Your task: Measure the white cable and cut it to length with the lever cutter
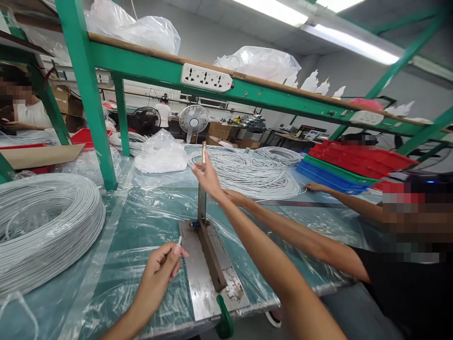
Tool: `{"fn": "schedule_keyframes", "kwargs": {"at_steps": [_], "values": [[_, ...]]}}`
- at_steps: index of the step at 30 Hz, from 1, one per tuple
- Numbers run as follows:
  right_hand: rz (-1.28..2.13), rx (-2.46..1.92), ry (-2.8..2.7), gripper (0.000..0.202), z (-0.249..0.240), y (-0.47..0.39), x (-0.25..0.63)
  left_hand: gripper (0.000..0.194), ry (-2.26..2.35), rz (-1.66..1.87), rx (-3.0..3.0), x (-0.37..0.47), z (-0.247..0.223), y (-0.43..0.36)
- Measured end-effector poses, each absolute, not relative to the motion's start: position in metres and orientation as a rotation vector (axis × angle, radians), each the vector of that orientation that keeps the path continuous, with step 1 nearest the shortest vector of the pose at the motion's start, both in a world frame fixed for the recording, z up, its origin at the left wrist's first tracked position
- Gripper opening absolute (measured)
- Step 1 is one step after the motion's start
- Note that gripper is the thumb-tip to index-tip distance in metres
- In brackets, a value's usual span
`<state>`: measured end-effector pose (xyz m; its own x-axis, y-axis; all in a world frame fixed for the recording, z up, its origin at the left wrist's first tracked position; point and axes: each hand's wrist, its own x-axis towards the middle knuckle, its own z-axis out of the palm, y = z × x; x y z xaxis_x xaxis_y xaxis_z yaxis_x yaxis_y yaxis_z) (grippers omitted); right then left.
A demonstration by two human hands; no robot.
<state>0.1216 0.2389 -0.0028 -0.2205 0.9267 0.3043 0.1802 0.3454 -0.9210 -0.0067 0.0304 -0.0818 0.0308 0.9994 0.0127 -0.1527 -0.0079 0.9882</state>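
My left hand (164,264) is closed in a pinch round a short white piece of cable (180,241), its tip sticking up from the fingers. It hovers beside a steel base plate (198,288). On the plate stands a hand-lever tool with an upright metal lever (202,203), a spring at its foot and a brown metal bar (211,257) running toward me. My right hand (209,177) is at the lever's upper part, thumb to its left; the lever's tip shows above the fingers. The hand hides part of the lever.
A green clamp handle (224,316) is at the table's front edge. Large cable coils lie at left (81,226) and behind the lever (255,177). A co-worker's arms (304,231) reach in from the right, near stacked trays (339,165). A green shelf beam (148,68) crosses above.
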Motion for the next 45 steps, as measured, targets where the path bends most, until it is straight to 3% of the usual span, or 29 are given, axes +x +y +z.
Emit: {"fn": "schedule_keyframes", "kwargs": {"at_steps": [3,6,11,16,23,34,45], "values": [[0.851,-0.888,-1.961,0.042,-0.012,0.178,0.123,0.044,1.081,1.438,1.024,-0.013,-0.063,0.029],[1.057,-0.706,-2.351,0.028,-0.032,0.116,0.128,0.042,1.035,1.61,0.874,-0.011,-0.043,0.027],[1.63,-0.489,-2.396,0.033,-0.083,0.047,0.123,0.038,0.836,1.63,0.702,0.012,-0.026,0.02],[1.903,-0.504,-2.04,0.064,-0.107,0.022,0.121,0.037,0.847,1.478,0.94,0.022,-0.022,0.02],[1.821,-0.772,-1.539,0.059,-0.104,0.02,0.154,0.044,1.154,1.009,1.433,-0.001,-0.044,0.015],[1.614,-1.002,-0.804,0.049,-0.086,0.081,0.267,0.033,1.422,0.196,2.046,-0.033,-0.065,0.009],[1.641,-0.977,-0.772,0.049,-0.094,0.071,0.29,0.031,1.48,0.116,2.058,-0.051,-0.077,0.008]]}}
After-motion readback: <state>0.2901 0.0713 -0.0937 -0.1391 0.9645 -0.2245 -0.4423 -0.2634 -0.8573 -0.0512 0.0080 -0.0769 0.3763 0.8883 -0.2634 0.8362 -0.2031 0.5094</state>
